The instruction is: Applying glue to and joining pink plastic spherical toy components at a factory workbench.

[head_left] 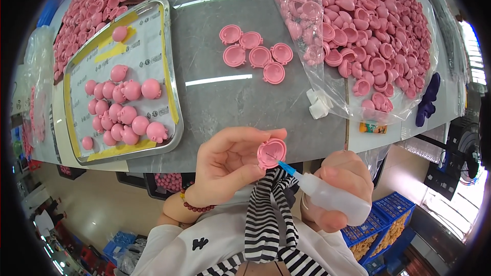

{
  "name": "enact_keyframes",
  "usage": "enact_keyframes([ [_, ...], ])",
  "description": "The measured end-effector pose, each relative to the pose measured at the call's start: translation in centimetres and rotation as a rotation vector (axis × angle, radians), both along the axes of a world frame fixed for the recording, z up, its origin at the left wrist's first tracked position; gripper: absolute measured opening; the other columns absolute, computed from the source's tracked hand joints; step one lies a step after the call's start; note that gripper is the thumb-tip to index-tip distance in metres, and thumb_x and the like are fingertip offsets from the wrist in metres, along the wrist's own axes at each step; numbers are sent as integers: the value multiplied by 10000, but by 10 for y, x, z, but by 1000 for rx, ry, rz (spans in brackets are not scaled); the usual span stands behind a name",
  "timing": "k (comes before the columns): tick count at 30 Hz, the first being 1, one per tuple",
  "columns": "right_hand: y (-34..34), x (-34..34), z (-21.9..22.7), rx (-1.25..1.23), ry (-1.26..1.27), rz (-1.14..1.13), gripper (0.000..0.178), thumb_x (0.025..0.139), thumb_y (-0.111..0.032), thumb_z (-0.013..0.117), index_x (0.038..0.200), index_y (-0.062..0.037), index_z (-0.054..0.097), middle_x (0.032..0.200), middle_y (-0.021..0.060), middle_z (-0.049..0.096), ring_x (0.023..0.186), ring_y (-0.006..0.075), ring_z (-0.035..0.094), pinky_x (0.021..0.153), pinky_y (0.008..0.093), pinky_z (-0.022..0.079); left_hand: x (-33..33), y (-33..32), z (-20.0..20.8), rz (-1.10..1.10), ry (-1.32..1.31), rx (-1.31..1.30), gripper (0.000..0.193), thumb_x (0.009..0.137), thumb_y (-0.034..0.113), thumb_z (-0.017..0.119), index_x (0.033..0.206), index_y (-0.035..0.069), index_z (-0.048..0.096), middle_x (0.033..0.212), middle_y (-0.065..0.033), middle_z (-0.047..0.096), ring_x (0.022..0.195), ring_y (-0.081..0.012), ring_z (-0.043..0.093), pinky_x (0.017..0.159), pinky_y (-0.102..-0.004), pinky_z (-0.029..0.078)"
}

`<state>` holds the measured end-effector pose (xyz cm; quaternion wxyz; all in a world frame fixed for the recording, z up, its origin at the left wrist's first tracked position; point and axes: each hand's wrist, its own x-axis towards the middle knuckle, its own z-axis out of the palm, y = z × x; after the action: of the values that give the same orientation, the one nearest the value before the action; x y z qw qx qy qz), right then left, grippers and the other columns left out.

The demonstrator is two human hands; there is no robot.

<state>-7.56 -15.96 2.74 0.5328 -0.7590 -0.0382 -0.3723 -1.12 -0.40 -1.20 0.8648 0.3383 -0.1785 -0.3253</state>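
Observation:
Between the thumb and fingers of my left hand (pixel 222 161) is a pink half shell (pixel 272 152), its hollow side facing up. My right hand (pixel 350 176) is wrapped round a white squeeze bottle (pixel 335 197) with a blue needle tip (pixel 287 167). The thin needle reaches over the shell's hollow; whether it touches the inside I cannot tell. Beyond my hands, several pink half shells (pixel 260 56) lie hollow side up on the grey table (pixel 204 102). To the left, round pink balls (pixel 128 115) with small knobs sit on a lined metal tray (pixel 176 138).
A clear plastic bag (pixel 307 66) of loose pink half shells (pixel 368 25) spreads at the far right. Another heap of pink pieces (pixel 97 0) lies at the far left. Crumpled white tissue (pixel 319 104) and a purple object (pixel 427 101) are on the right. Blue crates (pixel 383 220) stand below the table.

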Motion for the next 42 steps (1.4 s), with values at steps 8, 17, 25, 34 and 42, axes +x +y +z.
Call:
enact_keyframes([
  [8, -1, 2, -3, -30, 20, -23, 534, 748, -517, 572, 864, 0, 635, 615, 34, 524, 496, 148, 500, 428, 248, 380, 1, 1, 0, 13, -12, 11, 422, 770, -111, 519, 1171, -39, 409, 1223, -249, 437, 1086, -223, 496, 900, -337, 427],
  [17, -1, 4, 1, -80, 73, 11, 513, 729, -482, 616, 887, 6, 631, 637, 45, 546, 504, 156, 509, 433, 250, 384, 0, 3, 15, 234, -326, 369, 349, 711, -139, 563, 1050, -62, 539, 1140, -237, 514, 1018, -248, 550, 858, -322, 455],
  [25, -23, -8, -25, 29, -264, -328, 578, 832, -498, 469, 993, 55, 515, 777, 129, 541, 632, 196, 526, 519, 301, 430, 7, 2, 5, 286, -444, 284, 338, 748, -101, 532, 1076, -20, 527, 1132, -240, 518, 1000, -278, 548, 862, -340, 423],
  [34, -220, -61, -34, 23, 204, -913, 359, 788, -4, 582, 1100, 80, 424, 1049, 190, 574, 931, 200, 570, 807, 284, 458, 7, 0, 3, -174, 451, -268, 259, 838, 63, 519, 1078, 90, 426, 1050, -185, 530, 821, -280, 547, 687, -347, 486],
  [42, -221, -58, -52, -127, 145, -1134, 601, 687, -78, 721, 1172, 17, 381, 1153, 112, 477, 999, 166, 472, 746, 272, 443, 6, 7, 1, -63, 122, -34, 404, 772, -14, 574, 1144, -9, 414, 1195, -241, 449, 1075, -248, 491, 894, -354, 413],
])
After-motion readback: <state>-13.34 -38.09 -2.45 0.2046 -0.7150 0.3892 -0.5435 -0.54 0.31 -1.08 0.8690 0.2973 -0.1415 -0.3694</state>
